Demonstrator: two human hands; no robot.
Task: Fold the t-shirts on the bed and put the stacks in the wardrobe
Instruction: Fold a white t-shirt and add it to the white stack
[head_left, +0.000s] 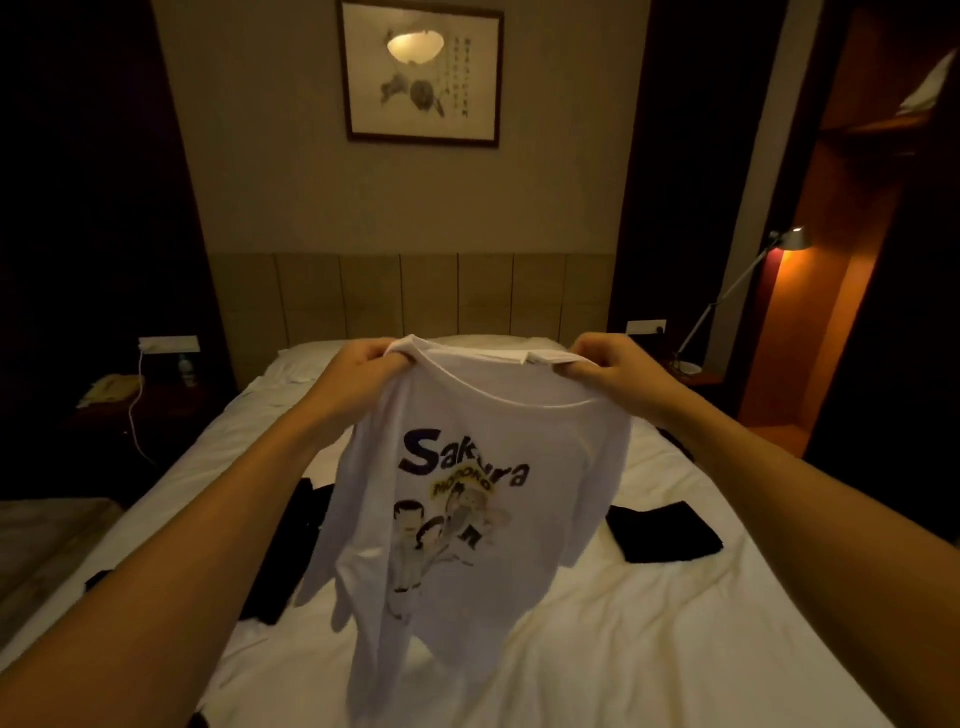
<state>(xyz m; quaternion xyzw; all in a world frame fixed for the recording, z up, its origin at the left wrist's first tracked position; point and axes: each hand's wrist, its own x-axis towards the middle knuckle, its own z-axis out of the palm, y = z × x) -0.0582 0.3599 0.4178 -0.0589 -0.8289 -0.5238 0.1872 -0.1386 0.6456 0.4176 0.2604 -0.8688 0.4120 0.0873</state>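
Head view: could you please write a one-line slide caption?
Both hands, left and right, hold a white printed t-shirt up by its shoulders above the bed.

Printed white t-shirt (467, 499) hanging unfolded

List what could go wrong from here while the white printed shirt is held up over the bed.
1. The white t-shirt hangs bunched from the left hand and right hand at the shoulders; laid down so, it may crease.
2. It could land on the folded black garment or the loose black clothing and disturb them.
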